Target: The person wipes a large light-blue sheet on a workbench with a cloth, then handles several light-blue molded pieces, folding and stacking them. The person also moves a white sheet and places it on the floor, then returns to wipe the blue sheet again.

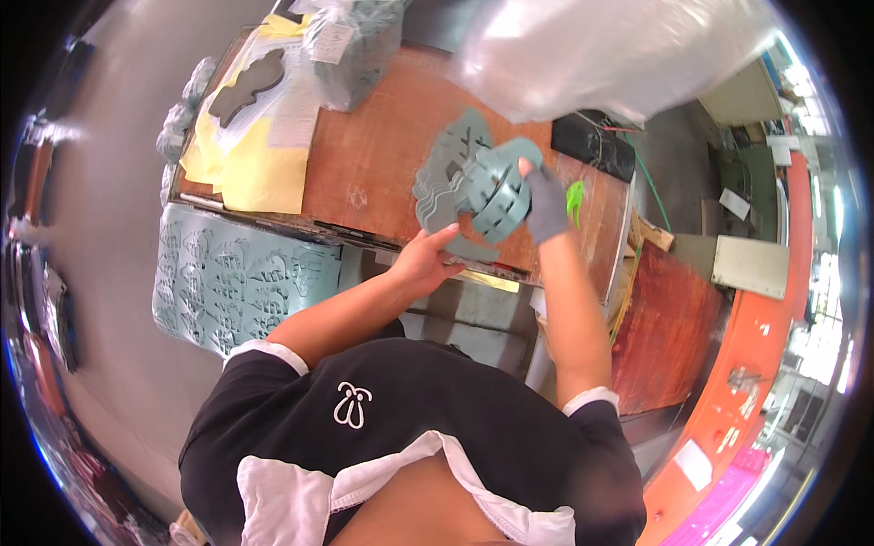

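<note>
Both my hands are at thin, grey-green cut-out sheets over the near edge of a brown wooden table. My right hand (546, 207), in a grey glove with a bare thumb tip, is closed on a slotted grey-green sheet (499, 189) and bends it into a curve. More cut-out sheets (452, 155) with wavy edges and slots lie beneath and to its left. My bare left hand (425, 262) pinches their near edge, thumb on top and fingers lower down. How many sheets it grips cannot be made out.
Yellow paper (266, 168) with a dark cut-out (250, 88) lies at the table's left. Behind stand a wrapped bundle (353, 50) and a large clear plastic bag (601, 55). A black case (596, 146) sits at right; a slotted grey-green sheet (241, 273) is lower left.
</note>
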A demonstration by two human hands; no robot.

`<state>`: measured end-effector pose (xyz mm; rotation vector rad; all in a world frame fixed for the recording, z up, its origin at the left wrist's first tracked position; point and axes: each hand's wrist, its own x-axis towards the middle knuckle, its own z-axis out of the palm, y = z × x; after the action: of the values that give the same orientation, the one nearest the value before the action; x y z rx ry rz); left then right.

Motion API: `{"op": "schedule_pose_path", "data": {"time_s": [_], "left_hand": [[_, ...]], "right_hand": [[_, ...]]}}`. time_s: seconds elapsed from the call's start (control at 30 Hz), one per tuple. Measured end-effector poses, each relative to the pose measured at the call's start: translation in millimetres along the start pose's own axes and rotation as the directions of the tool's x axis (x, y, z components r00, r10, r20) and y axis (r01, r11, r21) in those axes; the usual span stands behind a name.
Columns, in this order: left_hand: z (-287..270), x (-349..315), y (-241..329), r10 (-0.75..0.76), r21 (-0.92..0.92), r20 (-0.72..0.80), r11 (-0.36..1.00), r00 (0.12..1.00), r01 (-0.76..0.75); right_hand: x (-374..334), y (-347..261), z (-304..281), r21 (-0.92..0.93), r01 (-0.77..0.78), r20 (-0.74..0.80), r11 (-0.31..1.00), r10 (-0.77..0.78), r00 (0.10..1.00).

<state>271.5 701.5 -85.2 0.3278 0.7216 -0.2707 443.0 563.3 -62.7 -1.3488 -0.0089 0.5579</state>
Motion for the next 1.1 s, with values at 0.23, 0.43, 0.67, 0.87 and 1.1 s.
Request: {"op": "schedule_pose_path", "data": {"time_s": [0.23, 0.43, 0.67, 0.87, 1.1], "left_hand": [[22, 67, 17, -0.027, -0.006, -0.094, 1.000, 0.995, 0.027], [-10, 89, 14, -0.163, 0.228, 0.050, 0.962, 0.985, 0.147], [-28, 61, 79, 0.523, 0.848, 0.025, 0.441, 0.852, -0.295], [-5, 98, 83, 0.505, 0.857, 0.228, 0.301, 0.832, -0.418], [47, 10, 123, 0.540, 0.695, 0.496, 0.222, 0.680, -0.683]], "right_hand": [[152, 32, 15, -0.676, 0.066, 0.012, 0.734, -0.079, 0.997], [151, 46, 8, -0.878, 0.085, -0.048, 0.472, -0.263, 0.964], [82, 42, -14, -0.639, -0.097, -0.275, 0.763, -0.109, 0.955], [54, 65, -8, -0.703, -0.144, -0.257, 0.697, -0.060, 0.965], [-45, 39, -118, -0.609, -0.100, -0.478, 0.787, -0.263, 0.838]]}}
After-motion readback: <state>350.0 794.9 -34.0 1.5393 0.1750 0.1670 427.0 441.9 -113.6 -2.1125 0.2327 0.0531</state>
